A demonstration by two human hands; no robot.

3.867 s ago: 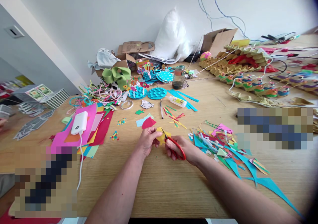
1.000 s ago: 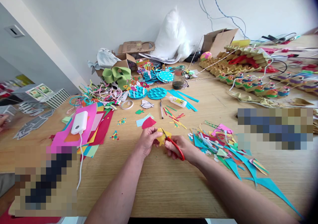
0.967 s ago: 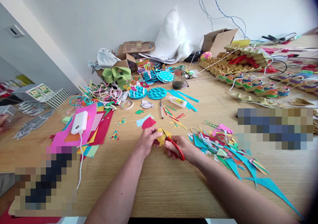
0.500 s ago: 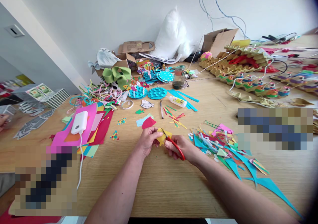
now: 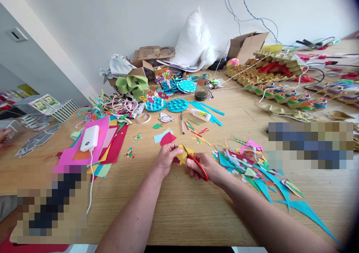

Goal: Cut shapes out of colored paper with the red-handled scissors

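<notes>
My left hand (image 5: 169, 158) pinches a small piece of yellow paper (image 5: 182, 156) between thumb and fingers, above the wooden table. My right hand (image 5: 202, 165) is closed around red-handled scissors (image 5: 199, 167), whose dark blades lie across the yellow paper. Just beyond my hands are a red paper piece (image 5: 167, 138) and a light blue one (image 5: 159, 135). A green paper fish (image 5: 157, 126), a white fish cutout (image 5: 166, 117) and a pen (image 5: 182, 124) lie farther back. Thin coloured paper strips (image 5: 199, 135) are scattered near the pen.
Paper scraps (image 5: 252, 163) are heaped to the right. A white power bank (image 5: 89, 138) with a cable rests on coloured sheets at left. Behind stand a glue bottle (image 5: 201, 114), blue discs (image 5: 177, 105), a glass jar (image 5: 202, 88) and egg cartons (image 5: 244, 75). Someone's hand shows at far left.
Hardly anything differs: both hands, the scissors and the yellow paper keep nearly the same place. The other person's hand at far left has shifted slightly.
</notes>
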